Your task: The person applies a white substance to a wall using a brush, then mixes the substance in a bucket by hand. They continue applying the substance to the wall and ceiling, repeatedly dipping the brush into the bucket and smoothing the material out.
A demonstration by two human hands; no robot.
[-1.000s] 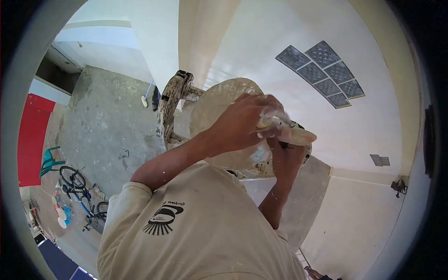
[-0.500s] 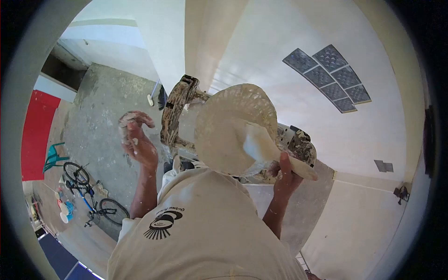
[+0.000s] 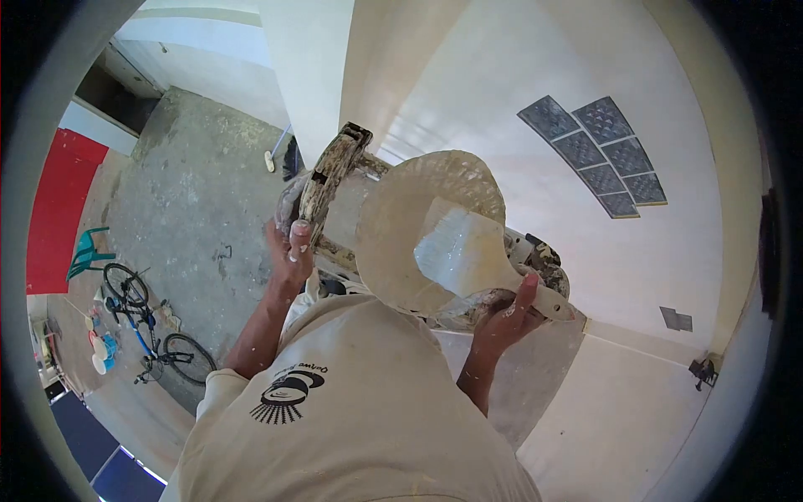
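A plasterer's position at height, seen from above. The left hand (image 3: 293, 243) is closed around the top of a plaster-crusted ladder (image 3: 328, 188), at its left rail; the right hand (image 3: 502, 322) is wrapped around the handle of a wide putty knife (image 3: 464, 251), thumb raised along the handle; the blade, smeared with white compound, is laid across the inside of a round pan (image 3: 393, 243), towards its right rim; the pan is rested on the ladder top, between the two hands. A white wall (image 3: 535, 67) with a group of patterned glass blocks (image 3: 602, 155) is seen just beyond the pan; a bicycle (image 3: 155, 330) and a green chair (image 3: 88, 255) are seen on the concrete floor far below. The step in hand is judged to be the loading of the blade from the pan; the next move is judged to call for a level blade and a steady hold on the ladder.
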